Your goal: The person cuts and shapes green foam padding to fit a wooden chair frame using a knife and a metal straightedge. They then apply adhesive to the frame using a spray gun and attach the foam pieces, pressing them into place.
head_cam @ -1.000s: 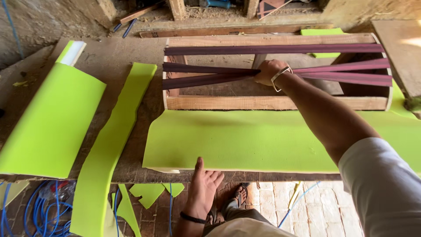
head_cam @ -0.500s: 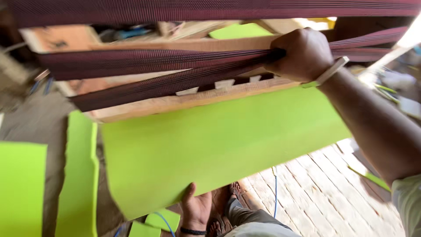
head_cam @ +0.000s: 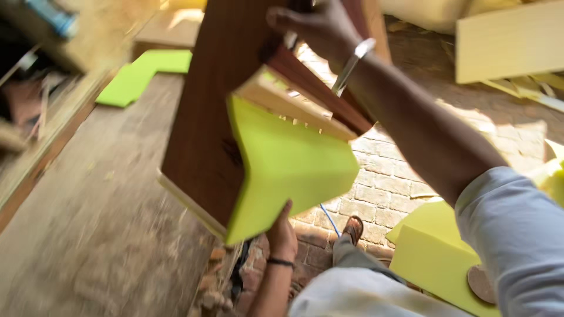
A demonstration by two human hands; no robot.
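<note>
My right hand (head_cam: 314,26), with a metal bangle on the wrist, grips the maroon webbing straps (head_cam: 317,91) of a wooden seat frame (head_cam: 202,129) and holds it tilted up on edge. A lime-green foam sheet (head_cam: 282,164) hangs from the frame's front rail. My left hand (head_cam: 282,235), wearing a black wristband, presses against the lower edge of that foam from below. The frame's lower corner is near the edge of the worktable (head_cam: 100,223).
A green foam offcut (head_cam: 141,76) lies at the far end of the worktable. More green foam (head_cam: 435,252) rests on the brick floor (head_cam: 388,182) at right. Pale boards (head_cam: 511,41) lie at upper right. My sandalled foot (head_cam: 352,229) stands below.
The frame, flat on the table a second ago, has been lifted and swung upright toward me, the foam coming with it. My left hand rose from near my lap to the foam's lower edge.
</note>
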